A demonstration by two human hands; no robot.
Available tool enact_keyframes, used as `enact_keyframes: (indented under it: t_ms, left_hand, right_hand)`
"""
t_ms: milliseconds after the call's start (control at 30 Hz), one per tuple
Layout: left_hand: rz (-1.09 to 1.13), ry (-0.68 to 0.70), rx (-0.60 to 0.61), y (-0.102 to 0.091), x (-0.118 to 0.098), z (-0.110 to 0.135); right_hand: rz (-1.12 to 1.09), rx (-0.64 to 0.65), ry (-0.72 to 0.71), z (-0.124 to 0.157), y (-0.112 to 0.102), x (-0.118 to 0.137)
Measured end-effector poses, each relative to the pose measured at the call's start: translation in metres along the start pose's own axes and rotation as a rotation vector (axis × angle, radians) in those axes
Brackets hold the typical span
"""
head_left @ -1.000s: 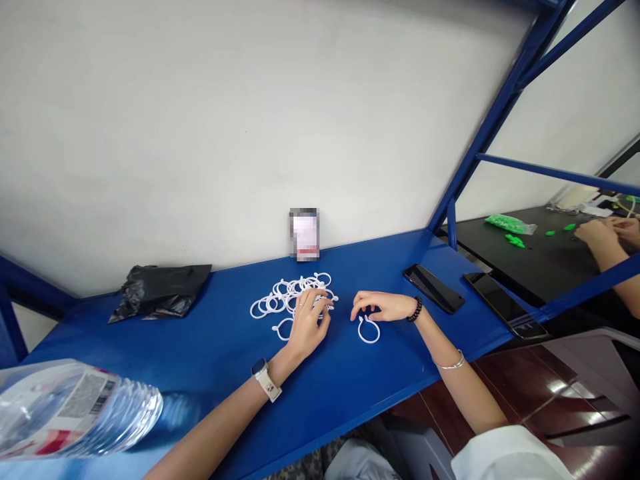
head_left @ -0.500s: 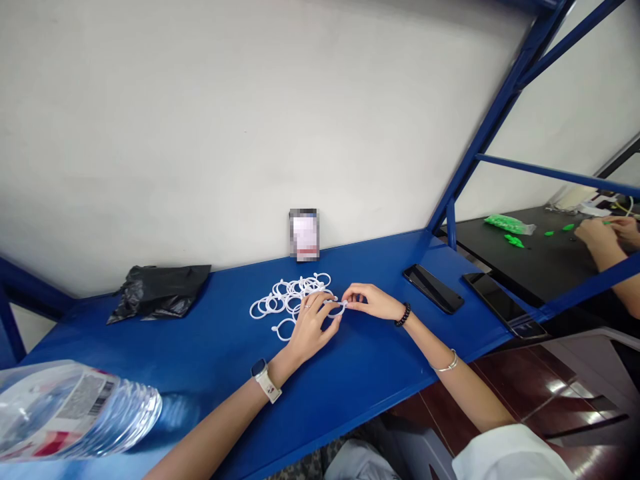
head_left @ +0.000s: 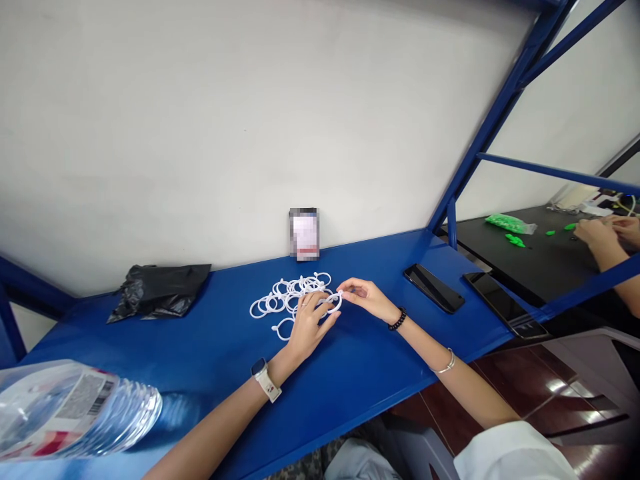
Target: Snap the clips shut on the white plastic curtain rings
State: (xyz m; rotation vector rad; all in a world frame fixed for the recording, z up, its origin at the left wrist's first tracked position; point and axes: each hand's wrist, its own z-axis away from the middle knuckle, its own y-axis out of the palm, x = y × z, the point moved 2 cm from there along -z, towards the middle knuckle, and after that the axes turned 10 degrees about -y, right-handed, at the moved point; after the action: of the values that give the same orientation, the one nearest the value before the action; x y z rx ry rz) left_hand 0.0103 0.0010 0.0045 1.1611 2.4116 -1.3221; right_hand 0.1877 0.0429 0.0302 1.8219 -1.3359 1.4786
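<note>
A pile of white plastic rings (head_left: 287, 296) lies on the blue table (head_left: 210, 347). My left hand (head_left: 306, 327) rests at the pile's right edge, with its fingers curled on one white ring (head_left: 334, 303). My right hand (head_left: 365, 298) meets it from the right and pinches the same ring's right end. That ring sits just above the tabletop between both hands.
A black plastic bag (head_left: 159, 291) lies at the back left. A clear water bottle (head_left: 70, 408) lies at the near left. A small card (head_left: 304, 233) leans on the wall. Two phones (head_left: 433, 287) (head_left: 503, 305) lie at the right. Another person's hands (head_left: 603, 235) work at a black table with green parts (head_left: 510, 223).
My right hand carried a single ring from the table's right side leftward to the pile. My left hand shifted a little and took hold of that ring too.
</note>
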Motion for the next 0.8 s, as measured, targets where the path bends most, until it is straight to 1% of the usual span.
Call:
enact_keyframes:
  t_ms: [233, 467, 633, 800]
  left_hand:
    - [0.104, -0.034, -0.021, -0.001, 0.000, -0.001]
    - [0.201, -0.144, -0.014, 0.000, 0.003, -0.002]
    - [0.198, -0.157, -0.046, -0.002, 0.003, -0.003]
    - [0.246, -0.158, -0.064, -0.004, -0.001, -0.005]
  right_hand:
    - [-0.265, -0.099, 0.113, 0.001, 0.009, -0.006]
    - [-0.445, -0.159, 0.239, 0.005, 0.016, -0.012]
    - [-0.528, -0.201, 0.248, 0.004, 0.016, -0.017]
    - [-0.559, -0.220, 0.229, 0.003, 0.014, -0.021]
